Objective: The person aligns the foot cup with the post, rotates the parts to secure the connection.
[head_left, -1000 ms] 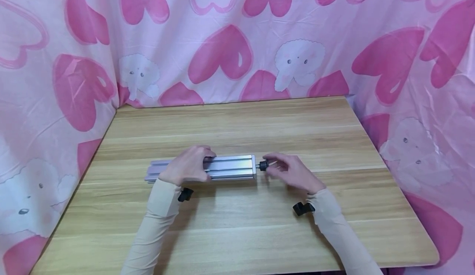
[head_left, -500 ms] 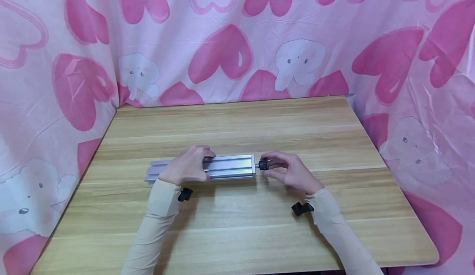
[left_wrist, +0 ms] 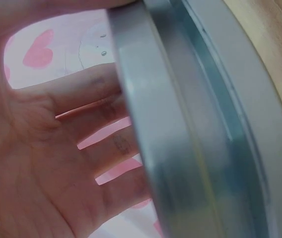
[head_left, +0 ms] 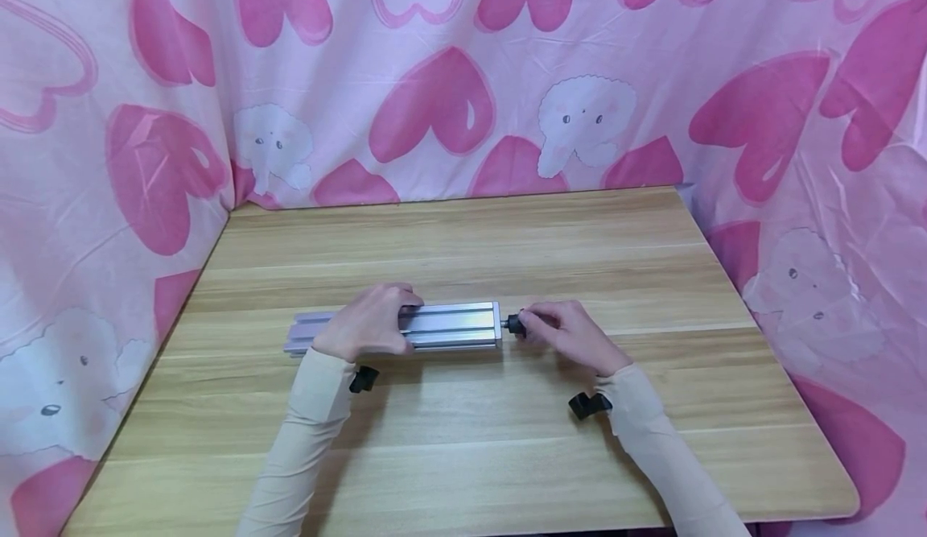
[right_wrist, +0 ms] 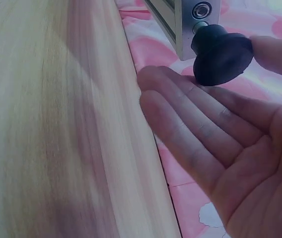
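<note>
A long silver aluminium rail with lengthwise grooves lies across the table. My left hand grips it around the middle, thumb on the near side and fingers over the far side. In the left wrist view, the fingers reach along the rail's metal edge. At the rail's right end, a short shaft runs from the end plate to a black round knob. My right hand pinches that knob; the right wrist view shows the thumb at the rim of the flared knob, other fingers extended below.
The wood-grain table carries the rail. Pink curtains with hearts and cartoon animals hang along its back and both sides. A black wrist mount sits on the left sleeve, another mount on the right.
The right hand's fingers went from loose around the knob, to spread at its edges, to closed together on it. The left hand and the rail have stayed in place.
</note>
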Demonstrator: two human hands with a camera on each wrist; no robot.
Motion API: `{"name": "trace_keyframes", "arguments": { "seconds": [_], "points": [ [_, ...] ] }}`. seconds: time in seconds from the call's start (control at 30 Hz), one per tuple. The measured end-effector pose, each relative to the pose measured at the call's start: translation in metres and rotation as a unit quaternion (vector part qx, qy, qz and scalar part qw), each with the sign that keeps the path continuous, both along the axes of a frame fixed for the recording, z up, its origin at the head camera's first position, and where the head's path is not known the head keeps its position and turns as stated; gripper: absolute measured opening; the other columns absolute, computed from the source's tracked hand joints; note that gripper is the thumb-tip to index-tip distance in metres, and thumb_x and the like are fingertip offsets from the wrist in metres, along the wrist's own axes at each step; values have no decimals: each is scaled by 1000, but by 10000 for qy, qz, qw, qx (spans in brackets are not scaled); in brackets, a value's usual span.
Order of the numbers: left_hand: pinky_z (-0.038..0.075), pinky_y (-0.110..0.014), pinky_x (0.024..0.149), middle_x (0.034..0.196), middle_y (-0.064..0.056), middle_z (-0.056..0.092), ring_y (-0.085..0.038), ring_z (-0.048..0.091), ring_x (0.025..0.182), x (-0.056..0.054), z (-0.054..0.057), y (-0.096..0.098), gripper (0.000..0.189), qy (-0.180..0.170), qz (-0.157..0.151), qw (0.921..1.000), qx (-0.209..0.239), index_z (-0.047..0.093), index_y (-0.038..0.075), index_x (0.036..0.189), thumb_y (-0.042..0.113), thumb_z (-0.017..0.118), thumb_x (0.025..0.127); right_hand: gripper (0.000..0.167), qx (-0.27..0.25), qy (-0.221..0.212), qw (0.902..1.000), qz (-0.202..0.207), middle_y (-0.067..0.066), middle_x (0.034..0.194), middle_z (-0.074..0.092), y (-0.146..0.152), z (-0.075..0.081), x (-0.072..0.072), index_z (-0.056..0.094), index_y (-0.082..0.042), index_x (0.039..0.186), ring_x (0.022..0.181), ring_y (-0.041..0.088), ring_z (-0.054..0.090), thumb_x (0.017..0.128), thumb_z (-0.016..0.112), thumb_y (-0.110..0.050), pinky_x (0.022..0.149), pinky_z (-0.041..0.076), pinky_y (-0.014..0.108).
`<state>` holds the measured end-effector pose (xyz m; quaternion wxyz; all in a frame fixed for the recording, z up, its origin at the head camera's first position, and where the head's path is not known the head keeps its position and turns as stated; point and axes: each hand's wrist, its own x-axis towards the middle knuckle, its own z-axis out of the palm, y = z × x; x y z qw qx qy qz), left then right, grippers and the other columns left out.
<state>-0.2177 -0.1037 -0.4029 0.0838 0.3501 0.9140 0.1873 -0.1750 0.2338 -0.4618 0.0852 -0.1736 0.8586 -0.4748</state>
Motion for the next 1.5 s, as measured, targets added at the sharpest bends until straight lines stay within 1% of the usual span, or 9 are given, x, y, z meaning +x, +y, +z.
{"name": "trace_keyframes", "arguments": {
  "seconds": [0.2,0.33,0.47,0.53,0.7,0.87,1.1,1.3,1.5],
  "points": [
    [44,-27,67,88,-2,64,-13,50,73,1,1,2,52,-3,15,10000,-33,75,3,107,20,77,58,52,-453,-559,9971,229,14,83,76,-1,-2,-2,74,0,94,72,29,74,107,45,-40,68,61,39],
    [45,-28,67,90,-3,65,-13,51,74,2,2,2,55,-27,50,10000,-14,75,1,109,20,77,58,50,-266,-443,9985,206,13,90,77,1,-2,-2,75,-3,99,77,28,75,108,42,-39,74,60,38],
    [47,-29,71,96,-6,68,-14,54,77,1,3,1,58,-36,77,10000,-10,74,0,113,20,78,59,37,-196,-71,9997,159,7,118,74,3,-1,1,67,-8,128,102,21,72,101,60,-32,91,57,36],
    [49,-31,72,98,-7,69,-15,55,78,1,3,1,57,-28,70,10000,-6,74,0,113,20,78,59,49,-395,62,9989,243,7,130,68,2,1,3,60,-9,138,114,22,68,93,73,-23,99,53,38],
    [49,-31,72,95,-6,68,-15,54,78,1,3,0,54,-10,43,10000,14,75,1,109,20,78,59,61,-821,217,9955,422,8,138,64,0,3,4,61,-13,138,120,22,66,81,82,-5,104,50,43],
    [45,-28,68,89,-3,65,-14,52,74,1,1,0,50,5,7,10000,-16,75,4,105,22,78,58,55,-749,183,9962,399,6,134,67,0,2,4,63,-12,136,115,20,68,84,79,-5,103,51,42],
    [46,-28,70,94,-4,67,-14,54,76,2,1,2,54,33,54,10000,-54,75,3,110,22,78,60,44,-343,46,9991,261,4,123,72,4,-2,3,65,-7,132,106,17,71,94,71,-28,94,56,32],
    [44,-27,67,92,-3,66,-14,53,74,2,1,6,50,23,-28,9999,-110,75,4,108,21,78,61,35,-268,-209,9992,209,5,100,77,6,-4,2,74,-9,114,90,21,74,103,54,-36,85,56,29],
    [45,-27,68,92,-2,66,-14,53,75,2,1,8,49,-39,-2,9999,-124,76,5,107,19,78,60,45,-347,-481,9978,296,4,83,77,6,-6,-1,75,-4,100,72,25,75,106,46,-37,76,57,33]
  ]
}}
